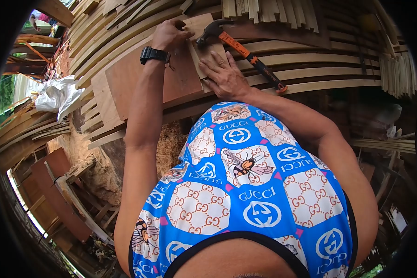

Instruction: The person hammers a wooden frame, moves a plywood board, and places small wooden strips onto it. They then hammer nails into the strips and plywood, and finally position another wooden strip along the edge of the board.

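Note:
My left hand, with a black watch on its wrist, is curled at the upper end of a narrow wooden strip. Its fingertips are pressed together, and whatever is between them is too small to make out. Stretched fingers of my right hand lie flat on the pale board beside the strip. Just above that hand rests a claw hammer with an orange and black handle, its head on the pale board. A reddish-brown plywood panel lies beneath my left wrist.
Long wooden slats run across the work surface. Short sticks are stacked at the back, with more upright sticks at the right. A white sack lies at the left, and sawdust covers the ground below. Another person is partly visible at the upper left.

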Available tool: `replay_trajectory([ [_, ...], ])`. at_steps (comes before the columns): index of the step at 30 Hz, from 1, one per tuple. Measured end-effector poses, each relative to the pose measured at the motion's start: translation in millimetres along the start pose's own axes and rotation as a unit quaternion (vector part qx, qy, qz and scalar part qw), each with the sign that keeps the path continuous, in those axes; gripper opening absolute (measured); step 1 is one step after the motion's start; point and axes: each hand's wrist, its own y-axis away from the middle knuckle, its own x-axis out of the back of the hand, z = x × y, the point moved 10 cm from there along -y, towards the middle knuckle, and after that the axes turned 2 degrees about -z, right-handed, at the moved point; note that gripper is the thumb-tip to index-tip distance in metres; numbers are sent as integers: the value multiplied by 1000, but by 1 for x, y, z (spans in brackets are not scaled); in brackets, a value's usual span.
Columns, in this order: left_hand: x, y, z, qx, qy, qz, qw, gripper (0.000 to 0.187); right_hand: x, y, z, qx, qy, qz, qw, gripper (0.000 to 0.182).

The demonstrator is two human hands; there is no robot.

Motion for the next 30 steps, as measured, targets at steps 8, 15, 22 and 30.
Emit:
replay_trajectory([
  [8, -5, 0, 6, 19, -36, 27, 999, 54, 7, 1, 2, -14, -58, 15, 998, 49],
  [15, 1, 7, 17, -13, -19, 57, 998, 53, 8, 1, 5, -18, -104, 21, 994, 53],
  [22, 2, 11, 10, 12, 26, 54, 998, 52, 8, 2, 12, -54, -182, 50, 981, 63],
  [30, 0, 9, 5, 12, 38, 33, 999, 54, 9, 1, 9, -53, -157, 36, 986, 59],
])
